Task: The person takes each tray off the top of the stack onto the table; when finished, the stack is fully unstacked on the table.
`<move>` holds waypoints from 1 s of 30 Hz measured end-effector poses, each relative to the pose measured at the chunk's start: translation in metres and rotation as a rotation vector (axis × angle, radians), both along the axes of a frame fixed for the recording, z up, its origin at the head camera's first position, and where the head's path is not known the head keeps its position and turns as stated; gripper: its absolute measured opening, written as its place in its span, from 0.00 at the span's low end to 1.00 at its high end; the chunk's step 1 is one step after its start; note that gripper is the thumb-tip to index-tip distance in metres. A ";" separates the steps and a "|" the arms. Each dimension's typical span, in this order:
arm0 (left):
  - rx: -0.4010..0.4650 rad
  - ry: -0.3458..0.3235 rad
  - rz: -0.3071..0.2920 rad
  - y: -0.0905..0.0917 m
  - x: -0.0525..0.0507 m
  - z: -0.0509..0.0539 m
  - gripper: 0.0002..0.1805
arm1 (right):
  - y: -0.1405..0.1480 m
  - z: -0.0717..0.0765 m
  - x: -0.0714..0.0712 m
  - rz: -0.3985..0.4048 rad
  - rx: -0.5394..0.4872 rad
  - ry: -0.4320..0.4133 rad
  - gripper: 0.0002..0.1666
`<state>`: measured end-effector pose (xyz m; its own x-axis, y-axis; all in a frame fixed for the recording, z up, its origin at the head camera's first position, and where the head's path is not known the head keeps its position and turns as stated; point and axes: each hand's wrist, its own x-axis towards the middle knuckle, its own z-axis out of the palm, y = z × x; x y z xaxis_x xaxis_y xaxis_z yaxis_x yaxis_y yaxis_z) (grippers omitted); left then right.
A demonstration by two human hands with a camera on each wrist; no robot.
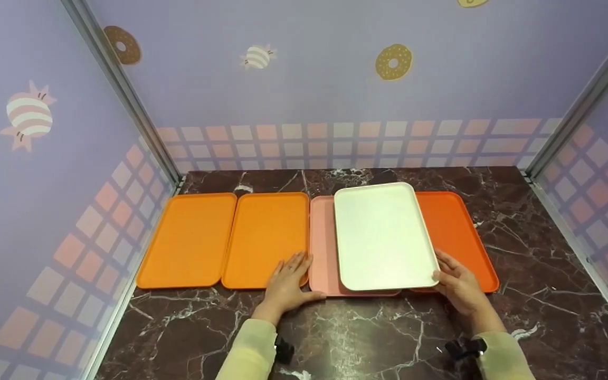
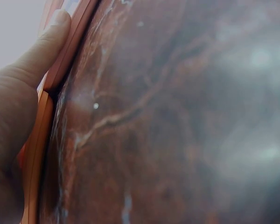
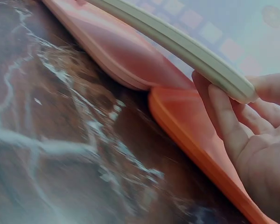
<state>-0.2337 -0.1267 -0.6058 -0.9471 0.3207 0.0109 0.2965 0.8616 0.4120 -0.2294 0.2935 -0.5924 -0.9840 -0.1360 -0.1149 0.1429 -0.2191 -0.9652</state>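
Observation:
A white tray (image 1: 386, 237) is held at its near right corner by my right hand (image 1: 461, 285), thumb on top and fingers beneath. In the right wrist view the white tray (image 3: 177, 44) hangs tilted above a pink tray (image 3: 112, 51) and a red-orange tray (image 3: 196, 121). My left hand (image 1: 285, 287) lies with extended fingers across the seam between an orange tray (image 1: 269, 232) and the pink tray (image 1: 321, 245). Its thumb (image 2: 46, 44) touches the pink tray's near edge. The white tray hides most of the pink tray and part of the red-orange tray (image 1: 452, 232).
Another orange tray (image 1: 190, 237) lies at the far left of the row, beside the left wall panel. The trays lie on a dark marbled tabletop (image 1: 357, 338). Lilac patterned walls (image 1: 325, 79) enclose the table at the back and both sides.

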 end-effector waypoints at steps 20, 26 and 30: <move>0.016 -0.022 0.005 0.001 0.003 0.002 0.61 | 0.089 0.010 0.012 0.116 -0.144 0.140 0.34; 0.012 -0.023 0.006 0.000 0.002 0.000 0.61 | 0.115 0.013 0.013 0.165 -0.219 0.171 0.35; 0.003 -0.011 0.003 0.000 0.002 0.000 0.61 | 0.133 0.014 0.015 0.200 -0.299 0.190 0.36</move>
<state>-0.2315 -0.1263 -0.6061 -0.9482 0.3176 0.0010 0.2889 0.8613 0.4179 -0.2145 0.4263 -0.5784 -0.9348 -0.3263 0.1401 0.0363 -0.4803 -0.8764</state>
